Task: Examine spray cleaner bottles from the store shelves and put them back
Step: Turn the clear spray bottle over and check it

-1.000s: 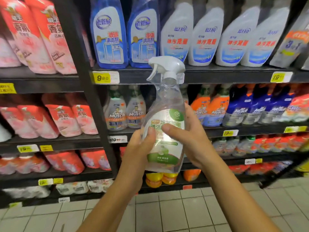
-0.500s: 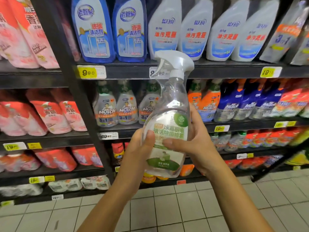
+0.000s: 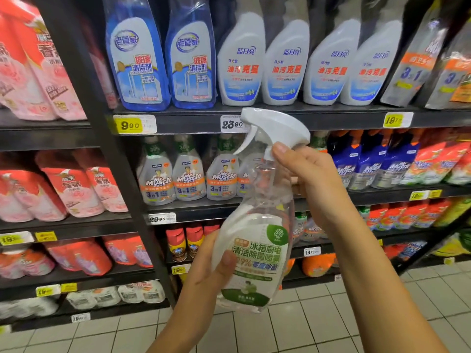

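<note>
Bottle: the clear spray bottle [image 3: 257, 250] is hanging in the air on the near side of the shelves, off any shelf, leaning with its white trigger head [image 3: 275, 128] tipping to the right.
Right hand: the right hand [image 3: 311, 179] is now sitting up at the neck, just under the trigger head. Half a second ago it was lying across the middle of the label. Its thumb and fingers are curling round the neck and gripping it.
Left hand: the left hand [image 3: 211, 271] is staying low on the body, fingers wrapping behind and the thumb pressing the left side of the front, so it is gripping too.
Label: with the right thumb gone, the green and white label [image 3: 260, 253] is showing fully and facing the person.
Shelves: the Mr Muscle bottles [image 3: 190, 171] are standing on the middle shelf just behind, the white bottles [image 3: 242, 62] on the shelf above, and a price tag [image 3: 232, 123] is sitting left of the trigger head.
Meaning for the task: I am judging that the examining is nearly over, as a neck grip suits carrying it one-handed.
Still to do: the bottle is not yet going back; its slot is hidden behind it.
</note>
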A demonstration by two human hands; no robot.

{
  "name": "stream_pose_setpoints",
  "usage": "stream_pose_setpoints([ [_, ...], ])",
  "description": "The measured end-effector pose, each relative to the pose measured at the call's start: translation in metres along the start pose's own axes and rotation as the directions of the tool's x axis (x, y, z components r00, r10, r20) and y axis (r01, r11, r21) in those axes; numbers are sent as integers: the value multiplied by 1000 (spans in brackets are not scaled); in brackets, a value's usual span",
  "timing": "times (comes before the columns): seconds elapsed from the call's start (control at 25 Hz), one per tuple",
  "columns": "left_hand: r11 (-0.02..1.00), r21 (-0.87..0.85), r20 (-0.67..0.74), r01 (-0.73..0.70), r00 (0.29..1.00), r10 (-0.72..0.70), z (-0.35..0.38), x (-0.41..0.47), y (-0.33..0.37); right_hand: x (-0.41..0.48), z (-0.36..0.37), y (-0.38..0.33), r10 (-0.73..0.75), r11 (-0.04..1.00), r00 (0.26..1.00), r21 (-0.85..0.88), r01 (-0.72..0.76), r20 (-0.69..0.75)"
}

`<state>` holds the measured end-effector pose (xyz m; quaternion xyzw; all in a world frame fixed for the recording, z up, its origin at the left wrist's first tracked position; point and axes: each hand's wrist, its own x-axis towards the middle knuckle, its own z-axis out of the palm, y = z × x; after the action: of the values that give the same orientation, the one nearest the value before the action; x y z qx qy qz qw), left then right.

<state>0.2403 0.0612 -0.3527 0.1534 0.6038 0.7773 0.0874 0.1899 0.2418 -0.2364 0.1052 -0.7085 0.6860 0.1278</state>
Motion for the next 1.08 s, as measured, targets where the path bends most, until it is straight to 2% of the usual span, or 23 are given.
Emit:
stream_pose_setpoints([
  [0.08, 1000, -12, 21, 21, 1000, -21, 0, 2, -4, 0, 0, -6, -43, 999, 998, -21, 44, 39],
  [0.24, 1000, 4, 47, 23, 999, -23, -4, 8, -5, -3, -1, -14, -32, 999, 993, -38, 36, 113],
  [0.4, 999, 30, 58, -29, 998, 28, -9, 11, -7, -12, 1, -11, -124, 990, 972, -35, 133, 198],
  [0.6, 996, 70, 62, -62, 996, 57, -17, 20, -10, -20, -3, -5, -150, 980, 949, -87, 180, 277],
  [0.76, 980, 129, 67, -152, 987, 145, -23, 25, -16, -27, -6, -4, -141, 989, 939, 1, 148, 313],
  [0.88, 955, 194, -18, -225, 972, 233, -24, 29, -23, -39, 6, -1, -121, 980, 957, 185, 73, 263],
  [1.08, 920, 320, -179, -225, 940, 291, -21, 32, -39, -58, 42, -1, -9, 939, 1000, 342, 11, -8],
])
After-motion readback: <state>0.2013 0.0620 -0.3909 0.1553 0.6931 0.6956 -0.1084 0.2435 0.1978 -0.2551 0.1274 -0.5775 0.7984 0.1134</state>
